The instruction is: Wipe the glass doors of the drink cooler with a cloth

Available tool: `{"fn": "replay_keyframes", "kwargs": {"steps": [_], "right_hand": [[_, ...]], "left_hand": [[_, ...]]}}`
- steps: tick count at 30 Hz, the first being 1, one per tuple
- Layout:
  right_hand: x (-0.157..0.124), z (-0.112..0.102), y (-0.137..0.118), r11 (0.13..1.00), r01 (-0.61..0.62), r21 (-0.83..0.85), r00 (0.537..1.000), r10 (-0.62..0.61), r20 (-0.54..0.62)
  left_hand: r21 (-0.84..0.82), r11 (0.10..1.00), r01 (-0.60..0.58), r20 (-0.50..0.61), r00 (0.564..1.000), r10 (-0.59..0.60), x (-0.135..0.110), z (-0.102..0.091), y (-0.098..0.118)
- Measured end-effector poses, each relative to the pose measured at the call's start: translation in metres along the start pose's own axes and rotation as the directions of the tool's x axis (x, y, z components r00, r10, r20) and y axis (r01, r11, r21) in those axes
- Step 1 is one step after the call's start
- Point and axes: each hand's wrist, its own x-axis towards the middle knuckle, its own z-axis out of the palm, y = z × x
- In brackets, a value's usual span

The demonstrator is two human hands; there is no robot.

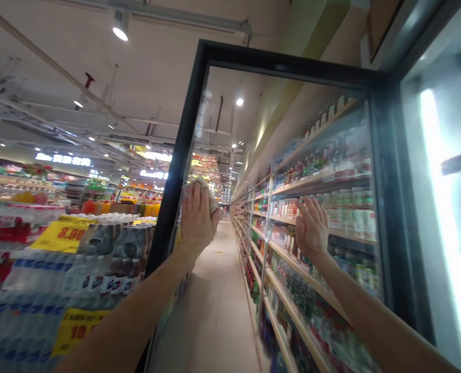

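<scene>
A black-framed glass door (292,66) stands swung out in front of me. My left hand (196,220) presses a pale cloth (204,183) against the glass near the left side of the frame, its fingers laid over the cloth. Further right, my right hand (312,226) is raised at the pane with its fingers apart and nothing in it. Whether its fingertips touch the glass I cannot tell. Shelves of bottles (354,217) show in the glass behind that hand.
Shrink-wrapped bottle packs (109,269) with yellow price signs (65,233) are stacked at the left, close to the door. A lit cooler interior (440,207) opens at the right. Through the pane, a pale aisle floor (214,300) runs into the distance.
</scene>
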Motion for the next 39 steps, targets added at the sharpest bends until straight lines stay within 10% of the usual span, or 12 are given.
{"fn": "replay_keyframes", "kwargs": {"steps": [2,6,11,17,21,24,29,34,39], "right_hand": [[0.000,0.000,0.000,1.000,0.004,0.004,1.000,-0.004,0.001],[0.000,0.002,0.002,1.000,0.021,0.018,1.000,-0.020,-0.015],[-0.001,0.001,0.005,0.999,0.018,0.042,1.000,-0.017,-0.020],[0.022,-0.004,-0.032,0.925,0.165,0.342,0.982,-0.187,0.032],[0.047,0.002,-0.077,0.841,0.154,0.519,0.954,-0.264,0.144],[0.059,0.011,-0.102,0.898,0.182,0.402,0.937,-0.282,0.205],[0.086,0.029,-0.124,0.983,0.115,0.142,0.974,-0.139,0.178],[0.101,0.027,-0.049,0.990,0.136,0.038,0.962,-0.141,0.233],[0.083,-0.003,0.073,0.936,-0.342,-0.084,0.939,0.344,0.003]], "left_hand": [[-0.037,0.979,-0.199,0.050,0.978,0.201,-0.004,0.002,0.014],[-0.154,0.816,-0.557,0.153,0.803,0.576,-0.003,0.007,0.039],[-0.111,0.983,-0.149,0.130,0.978,0.163,0.041,0.016,0.041],[-0.352,0.919,-0.180,0.187,0.948,0.258,0.061,0.028,0.078],[-0.451,0.879,-0.157,0.081,0.973,0.215,0.058,0.022,0.047],[-0.368,0.929,-0.035,-0.038,0.999,0.023,0.052,0.015,0.010],[-0.089,0.990,-0.108,0.016,0.994,0.110,0.045,0.011,-0.006],[-0.037,0.993,-0.115,0.010,0.993,0.115,0.046,0.010,0.002],[-0.010,0.993,-0.114,0.017,0.993,0.114,0.045,0.012,0.002]]}}
